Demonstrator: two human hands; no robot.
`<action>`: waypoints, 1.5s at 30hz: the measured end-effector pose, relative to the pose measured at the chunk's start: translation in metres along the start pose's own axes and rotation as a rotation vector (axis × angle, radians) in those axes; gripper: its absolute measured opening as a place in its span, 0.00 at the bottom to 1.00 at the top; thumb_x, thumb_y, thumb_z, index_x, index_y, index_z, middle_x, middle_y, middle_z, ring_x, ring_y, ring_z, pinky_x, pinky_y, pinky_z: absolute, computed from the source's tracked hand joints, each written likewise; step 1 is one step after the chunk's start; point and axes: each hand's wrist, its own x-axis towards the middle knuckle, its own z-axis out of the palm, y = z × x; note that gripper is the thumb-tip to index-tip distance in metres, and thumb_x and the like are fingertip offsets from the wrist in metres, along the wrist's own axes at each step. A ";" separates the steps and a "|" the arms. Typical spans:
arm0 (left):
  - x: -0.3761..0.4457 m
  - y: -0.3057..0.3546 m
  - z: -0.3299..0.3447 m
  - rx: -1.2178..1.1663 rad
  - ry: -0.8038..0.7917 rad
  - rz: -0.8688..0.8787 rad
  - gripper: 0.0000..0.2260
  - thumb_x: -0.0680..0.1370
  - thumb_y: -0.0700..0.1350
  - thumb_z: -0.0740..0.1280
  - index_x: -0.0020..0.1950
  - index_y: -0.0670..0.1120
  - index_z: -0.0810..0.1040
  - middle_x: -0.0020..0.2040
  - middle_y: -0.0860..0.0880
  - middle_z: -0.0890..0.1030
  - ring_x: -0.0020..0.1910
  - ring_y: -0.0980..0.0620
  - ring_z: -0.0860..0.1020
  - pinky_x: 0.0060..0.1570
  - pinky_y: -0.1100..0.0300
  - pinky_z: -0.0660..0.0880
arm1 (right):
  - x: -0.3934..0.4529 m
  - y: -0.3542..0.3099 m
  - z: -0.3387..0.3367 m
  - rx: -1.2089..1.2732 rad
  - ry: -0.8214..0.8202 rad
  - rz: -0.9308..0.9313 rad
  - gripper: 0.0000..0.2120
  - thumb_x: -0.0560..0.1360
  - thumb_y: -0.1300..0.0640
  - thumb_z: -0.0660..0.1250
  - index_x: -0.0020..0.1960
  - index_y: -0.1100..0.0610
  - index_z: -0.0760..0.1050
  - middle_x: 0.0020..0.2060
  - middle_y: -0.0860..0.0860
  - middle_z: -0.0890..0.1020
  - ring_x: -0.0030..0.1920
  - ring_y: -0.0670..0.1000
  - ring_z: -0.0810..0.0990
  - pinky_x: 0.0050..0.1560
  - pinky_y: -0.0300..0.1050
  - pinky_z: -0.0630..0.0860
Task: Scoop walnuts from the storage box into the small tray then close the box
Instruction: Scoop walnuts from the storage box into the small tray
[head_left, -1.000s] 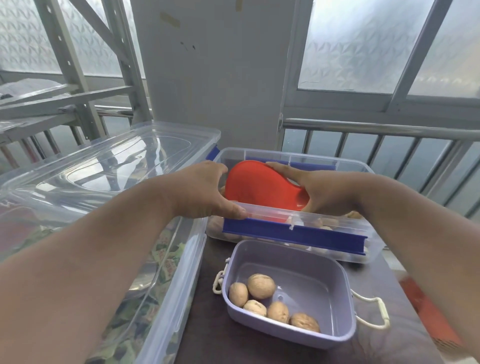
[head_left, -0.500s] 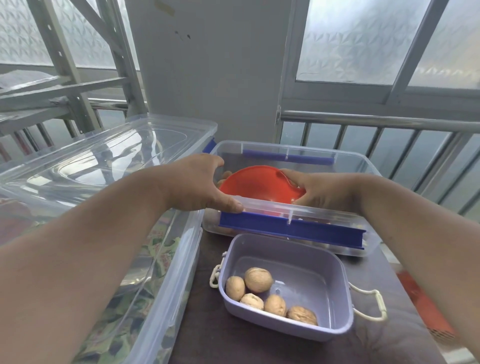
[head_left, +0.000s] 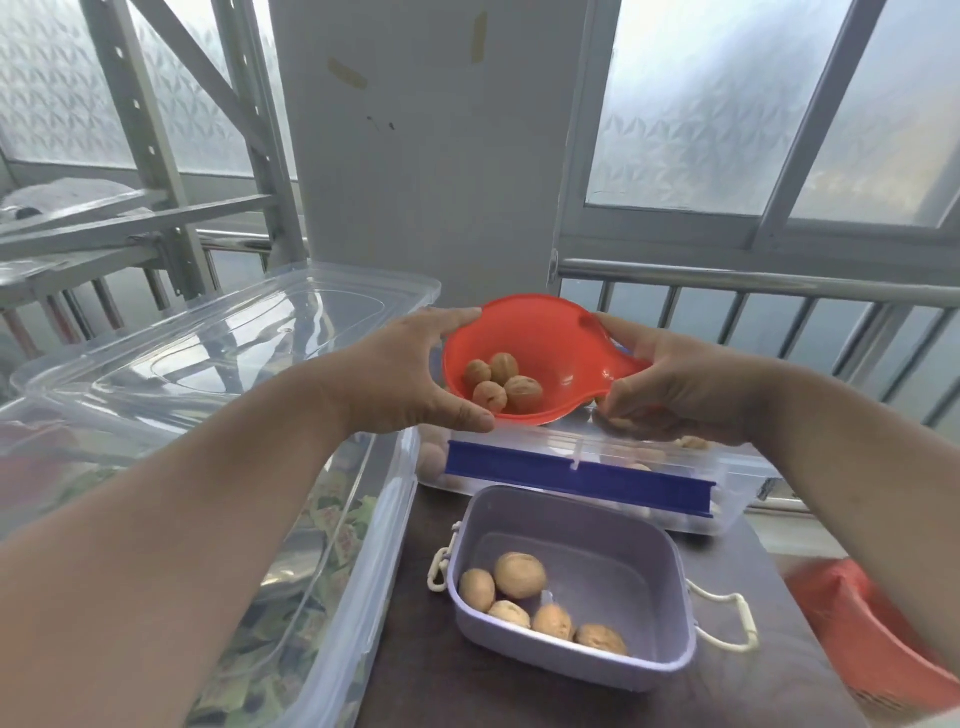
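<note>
A red scoop (head_left: 561, 343) is held up above the clear storage box (head_left: 727, 467), which has a blue latch bar along its front. Several walnuts (head_left: 501, 387) lie in the scoop's bowl. My right hand (head_left: 670, 389) grips the scoop's handle on the right. My left hand (head_left: 405, 374) holds the scoop's left rim, thumb at its lower edge and fingers over the top. The small lilac tray (head_left: 644, 561) sits in front of the box on the dark table, with several walnuts (head_left: 519, 577) in its near left corner. More walnuts show through the box wall.
A large clear bin with a clear lid (head_left: 218, 364) stands on the left, touching the table's edge. A railing (head_left: 753, 283) and frosted windows run behind. A red object (head_left: 872, 629) lies low at the right. A metal rack (head_left: 156, 208) stands back left.
The scoop has come up out of the storage box, turned bowl-up, and now carries walnuts. Both hands rose with it; my left hand left the box rim for the scoop's rim.
</note>
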 end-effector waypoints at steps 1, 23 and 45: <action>-0.002 0.002 0.000 -0.036 -0.001 0.001 0.53 0.63 0.59 0.86 0.83 0.60 0.64 0.77 0.59 0.70 0.75 0.55 0.70 0.76 0.53 0.68 | -0.005 -0.003 0.003 -0.007 0.012 -0.010 0.36 0.75 0.75 0.69 0.70 0.39 0.75 0.42 0.61 0.69 0.38 0.62 0.53 0.35 0.52 0.50; -0.010 0.008 0.002 -0.423 -0.181 0.168 0.43 0.64 0.49 0.88 0.76 0.59 0.76 0.64 0.48 0.82 0.58 0.45 0.84 0.57 0.52 0.83 | -0.118 0.005 0.063 -0.219 0.245 -0.080 0.47 0.72 0.69 0.79 0.69 0.24 0.65 0.32 0.46 0.81 0.29 0.48 0.76 0.29 0.40 0.74; -0.015 0.018 0.005 -0.284 -0.345 0.167 0.24 0.77 0.34 0.78 0.69 0.54 0.84 0.60 0.45 0.87 0.53 0.44 0.84 0.65 0.40 0.80 | -0.138 0.035 0.105 -1.331 0.496 -0.204 0.50 0.78 0.47 0.69 0.81 0.30 0.34 0.32 0.42 0.65 0.34 0.60 0.79 0.34 0.51 0.74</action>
